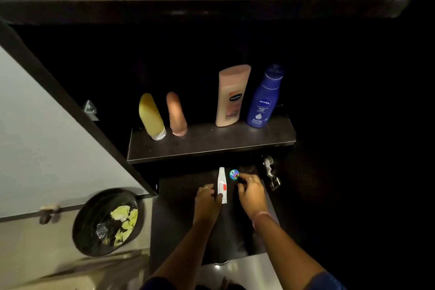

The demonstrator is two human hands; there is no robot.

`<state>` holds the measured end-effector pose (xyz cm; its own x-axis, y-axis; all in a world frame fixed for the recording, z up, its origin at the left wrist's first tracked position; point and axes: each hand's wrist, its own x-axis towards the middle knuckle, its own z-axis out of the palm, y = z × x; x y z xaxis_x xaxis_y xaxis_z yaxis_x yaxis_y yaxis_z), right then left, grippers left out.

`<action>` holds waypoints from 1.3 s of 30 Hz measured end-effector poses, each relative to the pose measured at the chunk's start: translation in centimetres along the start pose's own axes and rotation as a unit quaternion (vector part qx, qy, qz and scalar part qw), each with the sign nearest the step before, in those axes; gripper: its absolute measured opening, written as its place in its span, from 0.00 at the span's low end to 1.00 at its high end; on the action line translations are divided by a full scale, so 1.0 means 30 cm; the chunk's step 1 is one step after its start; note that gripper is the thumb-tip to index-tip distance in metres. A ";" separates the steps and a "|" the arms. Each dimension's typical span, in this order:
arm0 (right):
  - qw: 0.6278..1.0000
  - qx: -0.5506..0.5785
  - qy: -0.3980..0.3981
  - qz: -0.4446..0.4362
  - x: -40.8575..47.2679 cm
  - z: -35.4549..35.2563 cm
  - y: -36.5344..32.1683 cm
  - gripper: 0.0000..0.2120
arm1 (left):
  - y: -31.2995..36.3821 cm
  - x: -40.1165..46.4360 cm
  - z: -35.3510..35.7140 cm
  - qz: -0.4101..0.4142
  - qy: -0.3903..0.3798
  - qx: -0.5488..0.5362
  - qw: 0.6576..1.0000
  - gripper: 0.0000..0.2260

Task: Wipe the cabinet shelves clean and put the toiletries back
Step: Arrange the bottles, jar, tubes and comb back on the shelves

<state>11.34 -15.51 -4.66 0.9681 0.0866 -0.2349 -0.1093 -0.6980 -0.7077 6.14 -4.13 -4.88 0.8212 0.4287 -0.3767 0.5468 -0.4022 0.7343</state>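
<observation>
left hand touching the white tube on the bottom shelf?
Touching. Head view shows the left hand with its fingers against the white tube.

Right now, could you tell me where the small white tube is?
In the head view, the small white tube is on the lower shelf, held by the left hand, just left of the small round tin.

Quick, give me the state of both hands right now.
Left hand: holding the white tube.
Right hand: fingers curled at the small round tin, apparently pinching it.
</observation>
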 end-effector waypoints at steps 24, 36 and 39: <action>0.998 0.012 0.061 0.026 -0.108 -0.070 -0.056 0.15 | 0.066 -0.120 -0.028 -0.083 0.033 -0.089 0.992 0.15; 0.960 0.141 0.225 -0.093 -0.407 -0.287 -0.294 0.08 | 0.199 -0.449 -0.349 0.062 -0.150 -0.159 0.974 0.09; 0.945 0.150 0.251 -0.147 -0.444 -0.353 -0.376 0.08 | 0.277 -0.505 -0.414 0.081 -0.136 -0.161 0.974 0.11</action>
<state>2.06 -16.32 13.52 0.9430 -0.1564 0.2936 0.1945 -0.4568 -0.8680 -3.79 -3.93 13.94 0.9291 0.1338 -0.3447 0.3631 -0.1536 0.9190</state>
